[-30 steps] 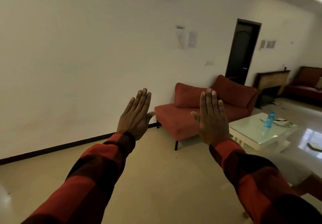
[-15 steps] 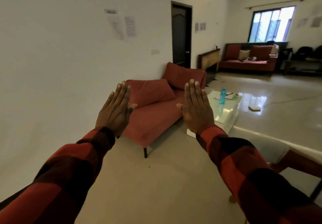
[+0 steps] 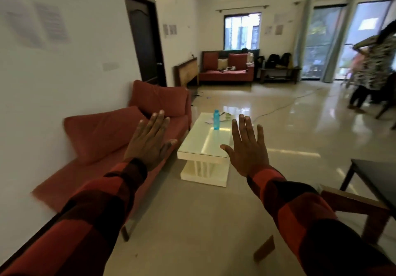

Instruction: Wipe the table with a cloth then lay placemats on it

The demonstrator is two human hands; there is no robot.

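Hands raised at arm's length, backs toward the camera. We see the left hand (image 3: 150, 141) with its fingers straight and pressed side by side, thumb out to the right; its grip is apart and holds nothing. The right hand (image 3: 248, 147) has its fingers straight and slightly fanned, thumb out to the left; its grip is likewise apart and holds nothing. Both forearms wear sleeves (image 3: 92, 217) of red and black check.

Between and beyond the two hands stands a low white table whose glossy tabletop (image 3: 203, 142) reflects the ceiling light. On its far half we note an upright blue bottle (image 3: 216, 119), and just behind the bottle some flat pale items (image 3: 225, 117) too small to identify. We cannot make out a cloth or placemats with any certainty.

To the left of the table, along the white wall, runs a red sofa (image 3: 102, 138) with two loose back cushions; the left hand overlaps it in the view. A dark door (image 3: 145, 37) stands beyond it, and a second red sofa (image 3: 227, 69) sits under the far window (image 3: 242, 31). At lower right we see a corner of a dark table (image 3: 377, 175) and a wooden chair frame (image 3: 355, 207). Another person (image 3: 372, 65), blurred, stands at the far right on the polished floor (image 3: 192, 222).
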